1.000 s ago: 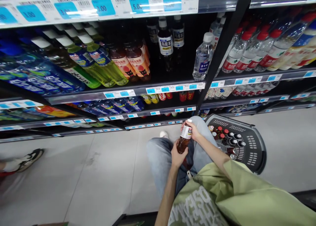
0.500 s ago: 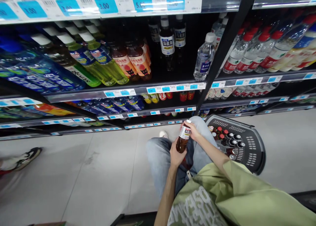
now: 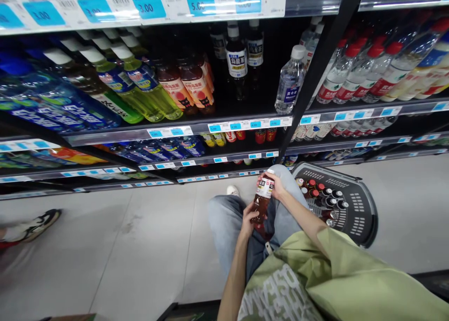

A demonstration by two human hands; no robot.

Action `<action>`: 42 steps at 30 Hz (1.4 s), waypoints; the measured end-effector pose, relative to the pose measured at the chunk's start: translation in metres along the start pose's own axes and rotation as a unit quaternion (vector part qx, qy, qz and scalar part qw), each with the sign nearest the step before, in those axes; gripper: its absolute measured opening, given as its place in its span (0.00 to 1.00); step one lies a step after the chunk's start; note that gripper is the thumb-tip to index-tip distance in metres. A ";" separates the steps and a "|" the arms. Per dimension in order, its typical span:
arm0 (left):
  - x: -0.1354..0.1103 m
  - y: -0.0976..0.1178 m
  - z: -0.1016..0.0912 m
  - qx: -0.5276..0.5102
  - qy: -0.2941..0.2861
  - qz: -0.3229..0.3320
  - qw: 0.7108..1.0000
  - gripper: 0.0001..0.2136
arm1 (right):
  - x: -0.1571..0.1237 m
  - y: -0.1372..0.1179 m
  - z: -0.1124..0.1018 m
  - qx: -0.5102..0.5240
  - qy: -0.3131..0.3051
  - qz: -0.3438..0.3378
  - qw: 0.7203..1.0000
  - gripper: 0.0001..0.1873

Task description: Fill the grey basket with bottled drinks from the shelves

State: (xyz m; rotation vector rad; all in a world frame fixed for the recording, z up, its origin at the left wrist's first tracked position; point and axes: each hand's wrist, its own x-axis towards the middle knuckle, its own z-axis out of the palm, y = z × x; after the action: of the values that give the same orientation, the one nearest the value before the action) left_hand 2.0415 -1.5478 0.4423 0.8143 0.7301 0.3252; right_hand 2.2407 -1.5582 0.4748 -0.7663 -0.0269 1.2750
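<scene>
A bottle of dark oolong tea (image 3: 261, 200) with a white cap and white label is held tilted over my lap. My left hand (image 3: 248, 217) grips its lower part, fingers across the front. Around its upper part, near the cap, my right hand (image 3: 277, 184) is closed. Similar tea bottles (image 3: 237, 61) stand on the shelf ahead, in the dark gap between peach-labelled bottles (image 3: 196, 89) and a clear water bottle (image 3: 290, 80). To the right of my knees, a dark grey basket (image 3: 366, 209) holds several bottles with red, black and white caps.
A shelf edge with price tags (image 3: 245, 124) runs across in front. Blue bottles (image 3: 59, 103) fill the left of the shelf, red-capped water bottles (image 3: 347, 75) the right. Another person's shoe (image 3: 42, 225) is on the floor at left. A dark upright post (image 3: 315, 64) divides the shelves.
The bottle has turned in my hands, so its label shows a different side. My left hand's fingers have shifted onto the bottle's front. The basket and shelf goods stay put.
</scene>
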 end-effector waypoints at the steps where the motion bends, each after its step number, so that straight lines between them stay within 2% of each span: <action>1: 0.000 0.001 0.000 -0.011 -0.005 0.000 1.000 0.32 | 0.000 0.000 0.001 -0.001 -0.001 0.001 1.000 0.15; 5: -0.002 0.005 0.001 -0.049 -0.028 -0.019 0.998 0.29 | -0.002 -0.001 0.003 0.001 -0.007 0.004 1.000 0.15; 10: -0.004 0.009 0.001 -0.047 -0.070 -0.074 0.994 0.35 | -0.002 -0.001 0.004 0.013 -0.006 0.007 1.000 0.15; 14: -0.003 0.006 -0.002 -0.059 -0.065 -0.093 0.992 0.36 | -0.001 0.000 0.004 -0.010 0.000 0.006 1.000 0.17; 17: -0.002 0.002 -0.005 -0.064 -0.049 -0.100 0.992 0.36 | -0.005 -0.003 0.002 -0.094 0.033 -0.033 0.994 0.18; 21: 0.000 -0.002 -0.011 -0.055 -0.039 -0.114 0.991 0.34 | -0.023 -0.014 -0.004 -0.211 0.053 -0.111 0.970 0.16; 24: 0.003 -0.005 -0.010 -0.062 0.012 -0.113 0.992 0.32 | -0.040 -0.024 -0.012 -0.264 0.066 -0.168 0.948 0.14; 27: 0.007 -0.006 -0.004 -0.057 0.057 -0.100 0.992 0.32 | -0.058 -0.032 -0.029 -0.306 0.141 -0.232 0.913 0.13; 30: 0.010 -0.006 0.003 -0.044 0.019 -0.087 0.995 0.34 | -0.074 -0.040 -0.052 -0.296 0.244 -0.290 0.877 0.16; 33: 0.010 -0.004 0.005 -0.041 0.003 -0.063 0.997 0.34 | -0.091 -0.056 -0.076 -0.218 0.334 -0.317 0.861 0.20; 36: 0.009 0.001 0.002 -0.052 0.052 -0.013 0.997 0.30 | -0.108 -0.080 -0.098 -0.139 0.398 -0.323 0.848 0.25; 39: 0.011 0.004 -0.003 -0.069 0.100 0.027 0.992 0.25 | -0.127 -0.102 -0.120 -0.103 0.444 -0.335 0.824 0.27; 42: 0.013 0.005 -0.005 -0.074 0.120 0.030 0.990 0.23 | -0.144 -0.114 -0.150 -0.131 0.501 -0.350 0.781 0.28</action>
State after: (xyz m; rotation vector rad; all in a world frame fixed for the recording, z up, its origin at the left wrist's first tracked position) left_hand 2.0478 -1.5352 0.4376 0.6633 0.8963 0.5310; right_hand 2.3536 -1.7669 0.4766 -1.4374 0.3535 0.0416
